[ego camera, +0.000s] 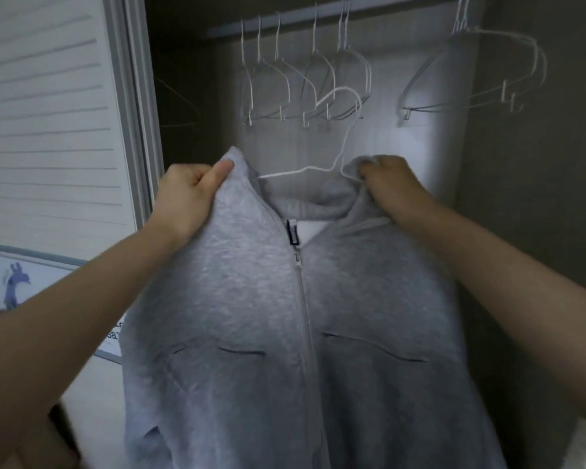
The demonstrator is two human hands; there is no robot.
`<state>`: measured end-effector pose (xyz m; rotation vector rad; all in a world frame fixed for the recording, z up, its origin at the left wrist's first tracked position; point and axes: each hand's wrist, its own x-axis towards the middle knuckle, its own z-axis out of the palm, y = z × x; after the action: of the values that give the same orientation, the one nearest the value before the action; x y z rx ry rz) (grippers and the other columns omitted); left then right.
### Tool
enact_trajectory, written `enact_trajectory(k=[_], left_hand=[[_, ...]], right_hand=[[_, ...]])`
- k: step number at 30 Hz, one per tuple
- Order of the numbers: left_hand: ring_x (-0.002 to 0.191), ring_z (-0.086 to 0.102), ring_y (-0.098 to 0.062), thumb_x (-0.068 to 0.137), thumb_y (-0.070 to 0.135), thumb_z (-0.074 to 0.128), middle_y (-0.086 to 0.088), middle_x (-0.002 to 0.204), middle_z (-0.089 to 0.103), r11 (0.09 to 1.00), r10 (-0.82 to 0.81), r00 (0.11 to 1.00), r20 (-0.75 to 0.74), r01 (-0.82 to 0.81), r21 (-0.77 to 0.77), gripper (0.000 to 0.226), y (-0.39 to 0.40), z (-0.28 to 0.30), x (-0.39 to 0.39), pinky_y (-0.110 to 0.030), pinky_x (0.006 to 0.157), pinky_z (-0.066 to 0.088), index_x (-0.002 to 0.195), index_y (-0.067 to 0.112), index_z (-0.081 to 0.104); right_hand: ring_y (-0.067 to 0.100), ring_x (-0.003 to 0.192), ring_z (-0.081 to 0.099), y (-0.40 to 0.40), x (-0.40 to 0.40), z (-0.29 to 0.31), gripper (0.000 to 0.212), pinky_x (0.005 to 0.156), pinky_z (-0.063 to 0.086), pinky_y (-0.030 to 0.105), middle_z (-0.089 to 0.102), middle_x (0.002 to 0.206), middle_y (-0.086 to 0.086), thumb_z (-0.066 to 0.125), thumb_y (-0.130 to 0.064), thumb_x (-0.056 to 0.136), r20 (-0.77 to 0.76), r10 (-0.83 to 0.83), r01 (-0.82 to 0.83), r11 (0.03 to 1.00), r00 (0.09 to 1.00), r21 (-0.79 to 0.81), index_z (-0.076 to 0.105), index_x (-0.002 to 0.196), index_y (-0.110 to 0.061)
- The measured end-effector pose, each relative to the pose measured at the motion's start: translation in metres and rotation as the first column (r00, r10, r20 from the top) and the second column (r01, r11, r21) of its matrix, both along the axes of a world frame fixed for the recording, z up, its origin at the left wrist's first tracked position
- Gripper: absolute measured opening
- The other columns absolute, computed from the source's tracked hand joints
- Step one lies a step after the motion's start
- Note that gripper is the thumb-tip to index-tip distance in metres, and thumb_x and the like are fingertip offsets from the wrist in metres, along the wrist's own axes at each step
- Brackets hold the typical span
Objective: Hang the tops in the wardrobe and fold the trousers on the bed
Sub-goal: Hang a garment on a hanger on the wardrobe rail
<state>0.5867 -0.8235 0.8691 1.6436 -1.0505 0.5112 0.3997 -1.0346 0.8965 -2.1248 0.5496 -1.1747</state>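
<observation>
Right now you hold a grey zip-up sweatshirt up in front of the open wardrobe, with a white wire hanger partly fed into its neck. Your left hand pinches the left side of the collar, thumb on top of the fabric and fingers curled behind it. Your right hand grips the right side of the collar in a closed fist, and it seems to catch the hanger's wire there too, though the exact contact is hidden by the cloth. The hanger's hook stands free above the collar, below the wardrobe rail and not yet on it.

This garment looks soft and fairly thick; it sags under its own weight and the body drapes straight down between your arms, so it will give no support of its own. The zip is closed most of the way up, which narrows the neck opening and will likely make seating the hanger's shoulders fiddly. Hold it at the collar and shoulder seams, as you do, rather than lower down. The wire hanger is thin and will probably flex, so carry it by the hook's base.

Empty wire hangers crowd the rail's middle, with another bunch toward its right end; a gap lies between them.
</observation>
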Motion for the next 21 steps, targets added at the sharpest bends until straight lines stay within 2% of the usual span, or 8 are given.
enact_trajectory(k=[2,5,8,10,13,15,18,21], left_hand=[[0.07,0.063,-0.036,0.094,0.058,0.048,-0.022,0.073,0.064,0.998,0.053,0.998,-0.041,-0.052,0.032,0.063,-0.008,-0.007,0.0,-0.049,0.079,0.055,0.077,0.0,0.068],[0.057,0.061,-0.024,0.093,0.066,0.039,-0.008,0.059,0.062,0.972,0.109,0.988,0.105,-0.128,0.197,0.066,-0.015,-0.016,-0.006,-0.046,0.069,0.056,0.064,0.013,0.066],[0.054,0.059,-0.019,0.094,0.064,0.038,-0.005,0.056,0.06,0.946,0.119,0.975,0.188,-0.169,0.278,0.067,-0.022,-0.021,-0.012,-0.042,0.064,0.055,0.061,0.013,0.065],[0.057,0.059,-0.019,0.096,0.061,0.037,-0.003,0.058,0.061,0.939,0.114,0.967,0.228,-0.18,0.294,0.064,-0.026,-0.023,-0.016,-0.04,0.066,0.054,0.06,0.016,0.064],[0.067,0.062,-0.024,0.1,0.054,0.035,-0.002,0.065,0.062,0.942,0.044,0.954,0.298,-0.139,0.306,0.056,-0.036,-0.024,-0.026,-0.041,0.073,0.052,0.057,0.023,0.057],[0.068,0.063,-0.025,0.1,0.052,0.036,-0.001,0.062,0.058,0.954,0.02,0.949,0.316,-0.113,0.278,0.055,-0.041,-0.024,-0.031,-0.04,0.073,0.051,0.054,0.026,0.051],[0.056,0.058,-0.018,0.098,0.052,0.042,0.002,0.052,0.054,0.972,0.02,0.972,0.236,-0.074,0.221,0.059,-0.042,-0.024,-0.023,-0.033,0.061,0.047,0.049,0.02,0.052],[0.046,0.046,-0.015,0.094,0.05,0.052,0.0,0.045,0.047,0.994,0.024,1.0,0.004,-0.025,0.104,0.06,-0.034,-0.02,0.003,-0.035,0.056,0.043,0.046,0.015,0.051]], right_hand=[[0.016,0.069,0.054,0.012,0.006,-0.005,0.027,0.058,0.038,0.025,0.057,0.075,0.002,0.045,-0.03,0.094,-0.116,0.014,-0.022,0.997,0.993,-0.069,0.059,0.081,-0.011],[0.022,0.08,0.053,0.018,0.009,-0.019,0.028,0.062,0.033,0.028,0.056,0.083,0.007,0.041,-0.029,0.099,-0.215,-0.021,-0.014,0.987,0.976,-0.158,0.052,0.082,-0.01],[0.025,0.087,0.053,0.025,0.012,-0.033,0.03,0.069,0.032,0.028,0.055,0.089,0.012,0.04,-0.027,0.1,-0.223,-0.004,-0.032,0.987,0.975,-0.156,0.047,0.074,-0.012],[0.026,0.085,0.053,0.03,0.014,-0.037,0.032,0.068,0.031,0.029,0.054,0.086,0.013,0.041,-0.024,0.1,-0.22,-0.02,-0.024,0.98,0.975,-0.198,0.043,0.069,-0.014],[0.03,0.086,0.056,0.039,0.021,-0.04,0.027,0.067,0.03,0.032,0.06,0.094,0.021,0.042,-0.021,0.1,-0.198,-0.047,-0.016,0.952,0.979,-0.305,0.048,0.076,-0.01],[0.026,0.079,0.05,0.043,0.025,-0.041,0.028,0.062,0.024,0.03,0.057,0.09,0.018,0.041,-0.02,0.1,-0.194,-0.027,-0.036,0.947,0.981,-0.318,0.046,0.075,-0.01],[0.022,0.077,0.05,0.046,0.025,-0.039,0.032,0.062,0.026,0.032,0.055,0.081,0.011,0.043,-0.02,0.1,-0.213,0.037,-0.1,0.951,0.976,-0.291,0.046,0.07,-0.01],[0.021,0.086,0.062,0.04,0.015,-0.027,0.037,0.08,0.045,0.032,0.068,0.093,0.017,0.047,-0.031,0.099,-0.229,0.21,-0.243,0.961,0.951,-0.131,0.065,0.087,-0.001]])
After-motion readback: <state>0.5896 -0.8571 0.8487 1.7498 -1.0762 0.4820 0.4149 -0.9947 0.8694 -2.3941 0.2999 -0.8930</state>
